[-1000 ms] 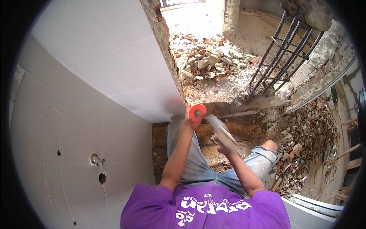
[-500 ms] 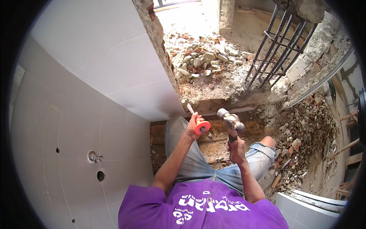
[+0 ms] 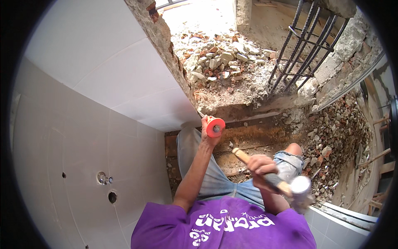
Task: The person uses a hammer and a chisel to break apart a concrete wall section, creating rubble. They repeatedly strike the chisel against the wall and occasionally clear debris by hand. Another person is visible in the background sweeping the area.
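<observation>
My left hand [image 3: 208, 132] is closed round a chisel [image 3: 215, 127] with a round orange-red hand guard. The chisel's tip points away from me, at the broken lower edge of the white tiled wall [image 3: 166, 99]; whether it touches is hard to tell. In my right hand [image 3: 262, 169] is a hammer [image 3: 271, 179], gripped by its wooden handle. Its metal head, blurred by motion, is swung back toward my right side, and the handle's end points forward and left, well apart from the chisel.
Beyond the broken wall lies a heap of rubble [image 3: 226, 58]. Bare steel rebar [image 3: 304, 50] hangs at the upper right. More debris [image 3: 327, 149] covers the ground to my right. A pipe fitting [image 3: 103, 178] sticks out of the tiled wall at left.
My right hand has swung the hammer back and to the right, turning its head toward me. My left hand has shifted slightly left, tilting the chisel's tip to the wall edge.
</observation>
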Available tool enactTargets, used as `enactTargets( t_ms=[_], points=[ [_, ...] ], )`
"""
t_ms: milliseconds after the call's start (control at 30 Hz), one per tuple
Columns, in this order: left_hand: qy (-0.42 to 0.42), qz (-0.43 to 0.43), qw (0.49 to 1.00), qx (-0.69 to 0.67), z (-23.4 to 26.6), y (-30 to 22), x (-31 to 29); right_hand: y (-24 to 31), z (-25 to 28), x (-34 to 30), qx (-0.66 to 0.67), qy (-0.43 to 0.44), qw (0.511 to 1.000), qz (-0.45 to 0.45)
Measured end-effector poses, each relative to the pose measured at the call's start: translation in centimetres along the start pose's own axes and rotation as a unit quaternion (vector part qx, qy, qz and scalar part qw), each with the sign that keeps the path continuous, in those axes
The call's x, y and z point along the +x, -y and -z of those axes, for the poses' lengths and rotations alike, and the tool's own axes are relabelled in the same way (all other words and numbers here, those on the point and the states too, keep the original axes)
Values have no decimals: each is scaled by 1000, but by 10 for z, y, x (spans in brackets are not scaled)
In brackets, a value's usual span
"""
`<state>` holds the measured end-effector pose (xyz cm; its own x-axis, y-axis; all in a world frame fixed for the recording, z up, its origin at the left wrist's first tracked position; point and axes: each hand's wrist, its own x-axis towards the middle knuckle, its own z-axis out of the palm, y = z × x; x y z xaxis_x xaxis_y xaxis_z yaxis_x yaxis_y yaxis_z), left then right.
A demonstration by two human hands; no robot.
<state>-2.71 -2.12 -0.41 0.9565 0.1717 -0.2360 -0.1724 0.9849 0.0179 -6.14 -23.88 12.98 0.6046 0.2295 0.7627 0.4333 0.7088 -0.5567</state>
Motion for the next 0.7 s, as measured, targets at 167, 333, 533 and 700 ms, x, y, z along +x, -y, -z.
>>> enactTargets(
  t_ms=[167,333,533,700],
  points=[
    [-29,-27,993,113,-18,23,5,-75,39,-91,-267,66,869,-412],
    [11,-4,998,61,1,-1,13,-27,16,-56,-117,-15,898,-424],
    [11,-11,997,74,-5,-2,11,-12,-7,7,-60,-6,993,99],
    [72,19,994,78,-1,1,14,-86,41,-84,-320,34,860,-396]
  ],
)
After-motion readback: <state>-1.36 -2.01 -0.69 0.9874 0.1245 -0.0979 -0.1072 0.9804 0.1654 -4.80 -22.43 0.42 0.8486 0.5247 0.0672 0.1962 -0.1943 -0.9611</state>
